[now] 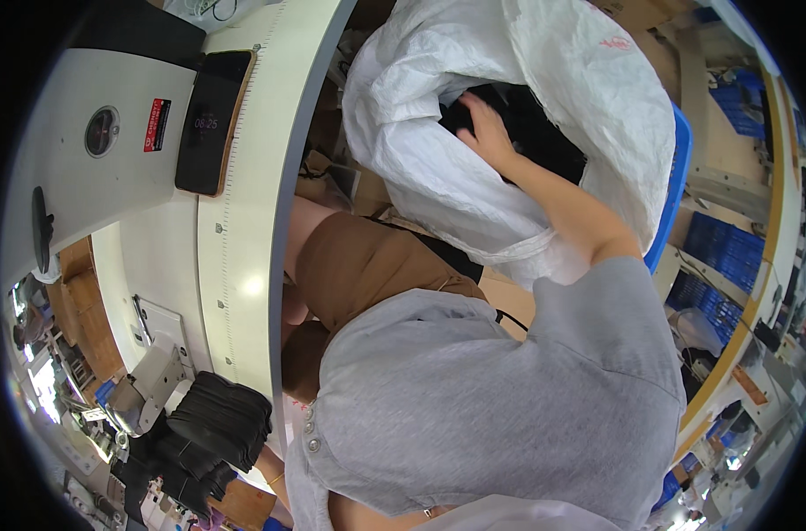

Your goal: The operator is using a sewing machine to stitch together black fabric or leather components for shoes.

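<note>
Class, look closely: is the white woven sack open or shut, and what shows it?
Open: the white woven sack gapes, showing black material within, and the right hand reaches inside.

A dark smartphone [213, 124] with a lit clock display lies on a pale counter [248, 212] marked with a ruler scale [235, 142], next to a white machine housing [128, 181] bearing a round dial [102, 132] and a red-and-black label [157, 126]. Blue plastic crates [723, 250] sit at right; brown cardboard [91, 310] shows at far left.
</note>
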{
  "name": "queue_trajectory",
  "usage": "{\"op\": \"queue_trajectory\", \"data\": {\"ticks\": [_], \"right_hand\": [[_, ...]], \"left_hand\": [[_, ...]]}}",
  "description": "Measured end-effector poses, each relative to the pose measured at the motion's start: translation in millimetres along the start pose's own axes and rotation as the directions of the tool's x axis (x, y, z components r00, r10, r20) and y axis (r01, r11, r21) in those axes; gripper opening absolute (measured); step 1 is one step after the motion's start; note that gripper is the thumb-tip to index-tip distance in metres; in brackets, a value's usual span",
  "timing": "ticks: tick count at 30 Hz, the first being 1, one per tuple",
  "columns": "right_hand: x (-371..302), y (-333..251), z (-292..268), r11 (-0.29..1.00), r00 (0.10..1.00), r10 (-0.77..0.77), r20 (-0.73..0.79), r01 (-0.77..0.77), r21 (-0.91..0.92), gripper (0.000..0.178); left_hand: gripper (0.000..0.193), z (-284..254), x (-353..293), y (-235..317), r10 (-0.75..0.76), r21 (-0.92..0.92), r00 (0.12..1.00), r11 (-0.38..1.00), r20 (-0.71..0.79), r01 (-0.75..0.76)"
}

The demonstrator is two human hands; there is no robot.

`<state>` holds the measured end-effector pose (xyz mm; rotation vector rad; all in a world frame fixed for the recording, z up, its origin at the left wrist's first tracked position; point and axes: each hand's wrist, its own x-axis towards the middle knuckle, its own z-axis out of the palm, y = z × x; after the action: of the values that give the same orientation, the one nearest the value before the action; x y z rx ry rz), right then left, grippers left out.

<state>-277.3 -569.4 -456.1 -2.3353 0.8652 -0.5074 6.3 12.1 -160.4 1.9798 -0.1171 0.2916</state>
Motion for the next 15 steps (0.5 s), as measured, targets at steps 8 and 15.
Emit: {"op": "queue_trajectory", "data": {"ticks": [8,15], "right_hand": [[104,-75,28,0.809,0.646,0.586,0.49,-0.508,-0.297,0.063],[134,-76,71,0.811,0.672,0.582,0.458,-0.518,-0.27,0.062]], "left_hand": [[0.053,-2,8,3,0.115,0.072,0.992,0.991,-0.045,-0.112],[0.053,-8,14,3,0.202,0.136,0.976,0.972,-0.081,-0.19]]}}
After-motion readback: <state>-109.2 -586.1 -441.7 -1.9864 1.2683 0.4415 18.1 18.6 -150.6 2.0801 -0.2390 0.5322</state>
